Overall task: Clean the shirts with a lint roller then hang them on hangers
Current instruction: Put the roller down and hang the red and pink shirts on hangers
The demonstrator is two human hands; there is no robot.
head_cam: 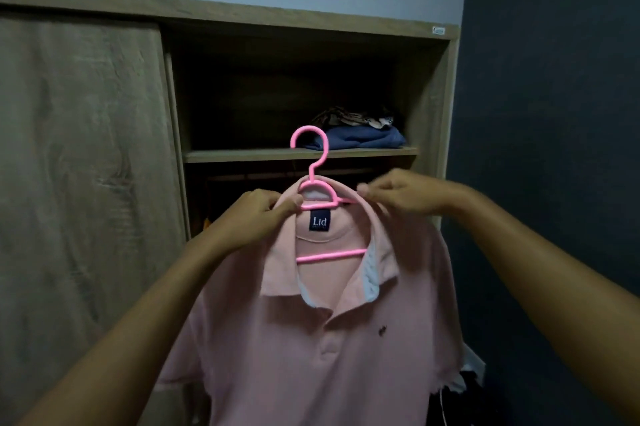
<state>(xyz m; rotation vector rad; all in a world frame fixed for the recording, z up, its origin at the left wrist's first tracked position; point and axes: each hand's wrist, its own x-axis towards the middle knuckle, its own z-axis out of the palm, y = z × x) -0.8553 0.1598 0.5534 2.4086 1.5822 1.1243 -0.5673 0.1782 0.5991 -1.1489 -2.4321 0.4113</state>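
A pale pink polo shirt [311, 349] hangs on a pink plastic hanger [320, 162], held up in front of an open wardrobe. The hanger's hook points up and left, level with the shelf. My left hand [258, 214] grips the collar and the hanger's left shoulder, with the thumb on the hanger. My right hand [401, 197] pinches the collar and the hanger's right arm. A dark label reading "Ltd" shows inside the neck. No lint roller is in view.
The wooden wardrobe [311, 23] has a sliding door [79, 166] shut on the left. Folded blue and patterned clothes [360, 134] lie on its shelf [298, 153]. A dark wall [554, 114] stands on the right, with dark items [460, 398] low beside it.
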